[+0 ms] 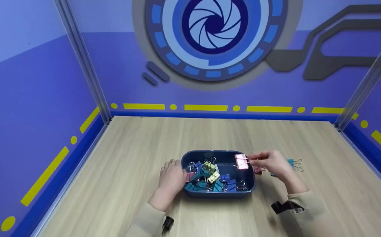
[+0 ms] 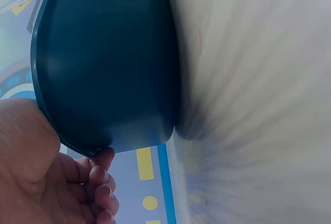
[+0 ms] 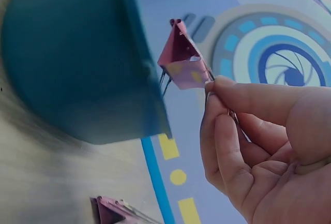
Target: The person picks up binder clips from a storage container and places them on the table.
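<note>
A dark blue plastic box (image 1: 218, 195) holds several binder clips (image 1: 213, 177) in teal, blue, yellow and pink, mostly in its left and front parts. My left hand (image 1: 171, 176) grips the box's left rim; in the left wrist view its fingers curl by the rim of the box (image 2: 114, 63). Thumb and fingers of my right hand (image 1: 272, 163) pinch a pink binder clip (image 1: 241, 162) by its wire handle. That clip hangs over the box's right end, near the rim in the right wrist view.
On the table right of the box lie another pink clip (image 1: 258, 170) and a teal clip (image 1: 290, 162), both partly hidden by my right hand. Blue printed walls (image 1: 118, 72) border the wooden table (image 1: 144, 138) at the back and sides.
</note>
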{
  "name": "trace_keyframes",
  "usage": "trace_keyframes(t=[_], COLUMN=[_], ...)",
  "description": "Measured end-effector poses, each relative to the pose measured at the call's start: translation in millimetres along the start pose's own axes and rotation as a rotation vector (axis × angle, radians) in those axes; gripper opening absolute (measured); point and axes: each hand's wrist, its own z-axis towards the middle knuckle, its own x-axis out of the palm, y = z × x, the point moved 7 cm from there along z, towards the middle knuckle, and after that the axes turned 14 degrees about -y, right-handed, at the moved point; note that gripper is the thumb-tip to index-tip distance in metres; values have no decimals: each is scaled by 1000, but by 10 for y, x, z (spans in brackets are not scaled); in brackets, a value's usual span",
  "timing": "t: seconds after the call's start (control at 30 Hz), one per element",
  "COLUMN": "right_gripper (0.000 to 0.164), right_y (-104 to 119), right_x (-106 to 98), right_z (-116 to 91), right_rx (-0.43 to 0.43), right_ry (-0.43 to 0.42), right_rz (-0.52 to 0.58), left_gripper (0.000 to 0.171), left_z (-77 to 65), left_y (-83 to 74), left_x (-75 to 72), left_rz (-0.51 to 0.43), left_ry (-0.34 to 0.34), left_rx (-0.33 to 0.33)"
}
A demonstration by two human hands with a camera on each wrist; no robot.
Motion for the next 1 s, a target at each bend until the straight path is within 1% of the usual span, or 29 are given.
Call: trace_keyframes(t=[0.17, 0.27, 0.33, 0.4, 0.5, 0.63, 0.8, 0.93, 1.0], right_gripper=[39, 40, 41, 42, 43, 44, 43, 39, 36], right_y=[-12, -9, -13, -32, -84, -185, -364, -541, -630], right_x=[-196, -324, -427, -539, -701, -892, -1096, -1247, -1303], right_z=[-85, -127, -147, -161, -174, -180, -178, -166, -160], right_rx=[-34, -36, -35, -30, -14, 13, 55, 89, 125], right_ry=[-11, -6, -12, -24, -41, -43, -26, -8, 9], right_rz=[52, 87, 84, 59, -19, -144, -257, -298, -298], left_gripper=[32, 33, 32, 31, 31, 31, 32, 32, 33], left_z=[7, 12, 12, 12, 9, 13, 9, 6, 4], left_y=[1, 4, 7, 7, 9, 12, 17, 14, 8], left_x=[-2, 8, 11, 5, 3, 16, 15, 8, 2], left_rz=[-12, -13, -12, -9, -8, -8, -14, -13, -7], left_ry=[12, 14, 7, -7, -16, -6, 9, 12, 14], left_rx=[-13, -12, -9, -2, 2, -4, -22, -19, -12])
